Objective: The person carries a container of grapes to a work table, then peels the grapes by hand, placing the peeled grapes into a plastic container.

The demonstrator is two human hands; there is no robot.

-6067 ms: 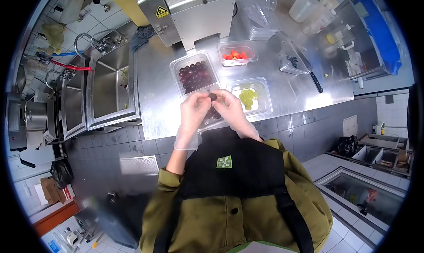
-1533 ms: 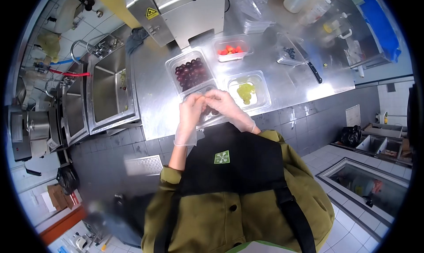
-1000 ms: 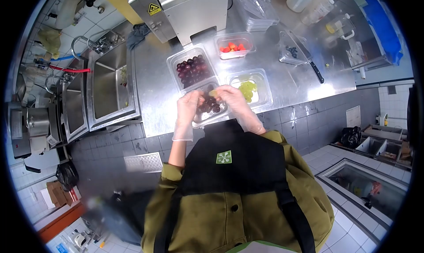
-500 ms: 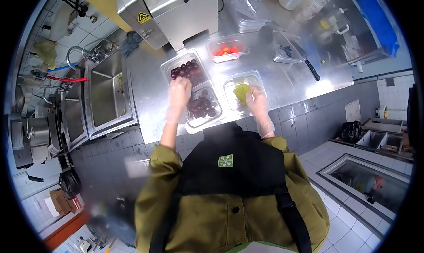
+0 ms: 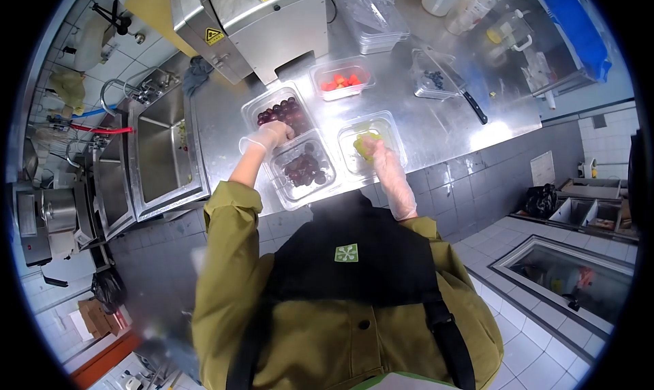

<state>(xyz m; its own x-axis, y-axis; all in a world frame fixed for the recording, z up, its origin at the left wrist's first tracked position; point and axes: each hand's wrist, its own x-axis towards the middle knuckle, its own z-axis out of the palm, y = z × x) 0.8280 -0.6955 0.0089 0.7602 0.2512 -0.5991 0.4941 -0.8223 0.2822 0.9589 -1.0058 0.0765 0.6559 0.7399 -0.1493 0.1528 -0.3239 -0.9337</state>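
Note:
My left hand (image 5: 276,135), in a clear glove, reaches over the near edge of a clear tub (image 5: 251,107) of whole dark grapes (image 5: 281,111). Its fingers are curled; whatever they may hold is hidden. Just below it, a second clear tub (image 5: 323,185) holds dark purple fruit pieces (image 5: 304,169). My right hand (image 5: 385,164), also gloved, lies over another clear tub (image 5: 397,132). Its fingers are stretched out onto the pale green fruit slices (image 5: 362,145) inside and cover part of them.
Red fruit pieces fill part of a clear tub (image 5: 325,92) farther back. To the right, a black-handled knife (image 5: 475,108) lies beside a tub of blueberries (image 5: 431,81). Stacked clear tubs (image 5: 381,44) and a metal machine (image 5: 272,29) stand behind. A sink (image 5: 163,151) is at left.
My left hand has drawn back from the grapes, down and toward the tub's near edge. My right hand has shifted left and now covers more of the green slices.

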